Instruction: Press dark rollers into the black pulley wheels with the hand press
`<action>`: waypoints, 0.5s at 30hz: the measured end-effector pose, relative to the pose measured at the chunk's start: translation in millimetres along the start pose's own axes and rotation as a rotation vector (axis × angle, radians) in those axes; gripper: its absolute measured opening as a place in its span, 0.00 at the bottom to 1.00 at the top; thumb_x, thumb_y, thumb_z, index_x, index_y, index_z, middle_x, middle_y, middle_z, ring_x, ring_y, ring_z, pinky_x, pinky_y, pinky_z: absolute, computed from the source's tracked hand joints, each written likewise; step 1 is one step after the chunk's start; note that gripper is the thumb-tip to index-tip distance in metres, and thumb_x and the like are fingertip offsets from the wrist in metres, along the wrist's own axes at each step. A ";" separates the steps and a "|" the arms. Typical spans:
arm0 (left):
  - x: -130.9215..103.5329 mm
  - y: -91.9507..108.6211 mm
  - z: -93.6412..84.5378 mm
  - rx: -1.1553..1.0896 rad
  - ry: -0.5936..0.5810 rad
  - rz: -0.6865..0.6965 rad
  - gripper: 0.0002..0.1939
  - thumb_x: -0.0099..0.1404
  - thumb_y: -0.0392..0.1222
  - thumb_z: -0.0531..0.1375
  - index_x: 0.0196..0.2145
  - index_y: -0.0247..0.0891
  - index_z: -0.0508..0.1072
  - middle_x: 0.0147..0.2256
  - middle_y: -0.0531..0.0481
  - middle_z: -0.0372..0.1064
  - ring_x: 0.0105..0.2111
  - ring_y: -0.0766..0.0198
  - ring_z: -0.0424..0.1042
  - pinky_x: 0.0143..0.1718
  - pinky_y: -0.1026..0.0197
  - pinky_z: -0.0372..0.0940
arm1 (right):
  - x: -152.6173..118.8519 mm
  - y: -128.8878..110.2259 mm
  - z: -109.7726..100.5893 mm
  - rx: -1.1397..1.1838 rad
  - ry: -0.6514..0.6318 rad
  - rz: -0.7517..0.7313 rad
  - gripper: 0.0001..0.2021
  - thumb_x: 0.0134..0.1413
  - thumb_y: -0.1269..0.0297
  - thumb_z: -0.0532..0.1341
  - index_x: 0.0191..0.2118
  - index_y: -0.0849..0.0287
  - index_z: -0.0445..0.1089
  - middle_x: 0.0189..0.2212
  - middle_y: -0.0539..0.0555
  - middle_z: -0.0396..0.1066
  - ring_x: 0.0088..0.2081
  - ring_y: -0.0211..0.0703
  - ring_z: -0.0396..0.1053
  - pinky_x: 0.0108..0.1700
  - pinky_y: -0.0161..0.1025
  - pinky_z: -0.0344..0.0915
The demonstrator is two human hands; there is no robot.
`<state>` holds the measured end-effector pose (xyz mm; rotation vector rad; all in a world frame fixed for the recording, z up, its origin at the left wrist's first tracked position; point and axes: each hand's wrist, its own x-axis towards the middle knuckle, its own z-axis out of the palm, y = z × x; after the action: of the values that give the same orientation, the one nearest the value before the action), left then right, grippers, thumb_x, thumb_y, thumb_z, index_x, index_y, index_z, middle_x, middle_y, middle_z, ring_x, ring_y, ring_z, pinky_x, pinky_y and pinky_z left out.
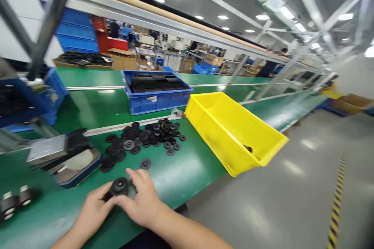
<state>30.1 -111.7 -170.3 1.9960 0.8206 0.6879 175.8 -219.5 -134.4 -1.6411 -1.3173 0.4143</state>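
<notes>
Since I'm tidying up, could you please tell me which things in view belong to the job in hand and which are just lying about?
Likely in the job:
black round part, between left hand and right hand
loose black discs
possibly yellow bin

Apparently lying about:
central blue bin of dark parts
silver-topped device

Left hand point(95, 207) curled, right hand point(143, 199) cupped

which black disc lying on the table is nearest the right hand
The lone disc just beyond the right hand; it sits by itself, while the others lie in or around the pile, farther from that hand.
</notes>
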 end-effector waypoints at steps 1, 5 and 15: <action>0.0 4.5 0.7 -0.013 -0.009 -0.008 0.19 0.56 0.56 0.64 0.37 0.40 0.80 0.36 0.49 0.79 0.36 0.54 0.77 0.38 0.60 0.72 | 0.2 -3.7 -5.5 0.063 -0.008 0.042 0.33 0.47 0.49 0.67 0.57 0.60 0.65 0.46 0.59 0.65 0.47 0.49 0.65 0.53 0.47 0.65; 4.4 16.3 5.7 -0.065 -0.050 -0.038 0.15 0.62 0.51 0.60 0.37 0.37 0.78 0.34 0.49 0.77 0.34 0.59 0.73 0.38 0.62 0.68 | 8.1 -22.1 -31.4 0.220 -0.093 0.084 0.18 0.66 0.54 0.51 0.53 0.59 0.67 0.42 0.57 0.68 0.43 0.42 0.68 0.47 0.41 0.67; 7.5 9.9 14.2 -0.091 0.030 -0.053 0.08 0.59 0.41 0.62 0.27 0.33 0.72 0.24 0.53 0.63 0.27 0.67 0.60 0.30 0.67 0.54 | 14.3 -74.8 -110.6 0.215 -0.130 -0.410 0.15 0.63 0.53 0.55 0.51 0.51 0.70 0.38 0.55 0.74 0.39 0.44 0.73 0.42 0.39 0.69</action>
<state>47.9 -117.3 -167.5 1.8799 0.8418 0.7136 221.1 -260.5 -14.8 -1.1459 -1.6029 0.4010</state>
